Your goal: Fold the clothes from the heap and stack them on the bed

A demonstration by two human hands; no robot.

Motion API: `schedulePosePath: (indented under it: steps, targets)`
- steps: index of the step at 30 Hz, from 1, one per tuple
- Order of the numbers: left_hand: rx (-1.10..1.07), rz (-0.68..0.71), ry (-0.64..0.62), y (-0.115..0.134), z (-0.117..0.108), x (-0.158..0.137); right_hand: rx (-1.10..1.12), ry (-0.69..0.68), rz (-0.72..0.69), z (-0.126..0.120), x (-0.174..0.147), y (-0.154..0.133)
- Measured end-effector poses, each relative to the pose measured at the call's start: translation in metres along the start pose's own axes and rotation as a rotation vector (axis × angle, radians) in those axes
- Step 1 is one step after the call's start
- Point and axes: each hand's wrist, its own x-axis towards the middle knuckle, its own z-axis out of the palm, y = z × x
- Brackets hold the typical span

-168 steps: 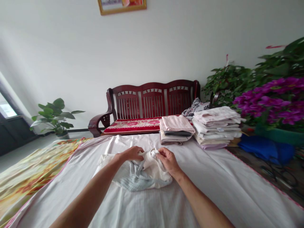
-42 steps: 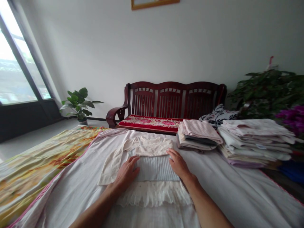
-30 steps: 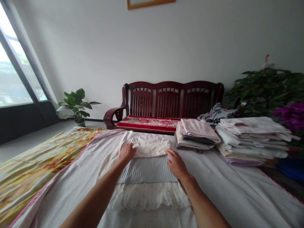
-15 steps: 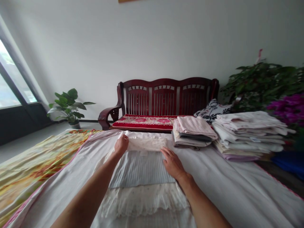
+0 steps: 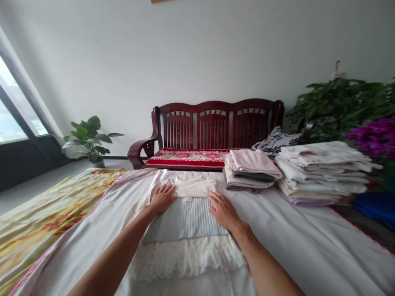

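Note:
A light blue ribbed garment (image 5: 188, 220) with a cream upper part (image 5: 193, 188) lies spread in front of me. Below the ribbed part runs a cream ruffled hem (image 5: 188, 257), and paler fabric shows under that at the bottom edge. My left hand (image 5: 162, 198) rests flat on the left side of the cream part, fingers stretched out. On the opposite side, my right hand (image 5: 222, 209) lies with fingers extended, the tips on the cream part's right edge. Neither hand grips the cloth.
A white sheet (image 5: 271, 246) lies under the garment, with a yellow patterned cloth (image 5: 55, 213) to the left. Two folded stacks, a smaller one (image 5: 251, 168) and a taller one (image 5: 324, 172), stand at right. Behind are a wooden bench (image 5: 212, 123) and a potted plant (image 5: 89, 135).
My left hand has let go of the cream part's left corner and moved slightly right, now flat on the fabric. My right hand has stayed nearly in place.

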Motion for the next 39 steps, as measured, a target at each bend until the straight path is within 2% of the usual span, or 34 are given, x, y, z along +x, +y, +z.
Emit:
schedulePosePath:
  steps: [4, 8, 10, 12, 16, 21, 26, 32, 37, 39]
  targets:
    - [-0.005, -0.061, 0.081, -0.008, -0.016, -0.010, 0.037, 0.003, 0.015, -0.002, 0.000, 0.002]
    - [-0.006, -0.257, 0.143, -0.019, -0.045, -0.039, 0.089, 0.032, 0.050, -0.005, 0.000, 0.005]
    - [0.015, -0.339, 0.130, -0.024, -0.057, -0.060, 0.112, 0.052, 0.059, -0.005, 0.000, 0.007]
    - [0.027, -0.365, 0.045, -0.029, -0.066, -0.083, 0.124, 0.065, 0.071, -0.005, 0.000, 0.008]
    - [0.012, -0.293, -0.206, -0.033, -0.081, -0.124, 0.140, 0.067, 0.095, -0.004, -0.001, 0.009]
    - [0.028, -0.089, -0.373, -0.027, -0.097, -0.150, 0.161, 0.056, 0.119, -0.003, -0.001, 0.010]
    - [0.125, -0.060, -0.329, -0.028, -0.093, -0.152, 0.178, 0.060, 0.129, -0.003, 0.000, 0.011]
    - [-0.012, 0.073, -0.394, -0.032, -0.102, -0.165, 0.179, 0.051, 0.130, -0.003, 0.000, 0.011]
    - [0.085, -0.030, -0.271, -0.032, -0.090, -0.166, 0.197, 0.068, 0.130, -0.001, 0.000, 0.013]
    - [0.038, -0.095, -0.173, -0.039, -0.083, -0.159, 0.208, 0.075, 0.130, -0.001, 0.000, 0.013]
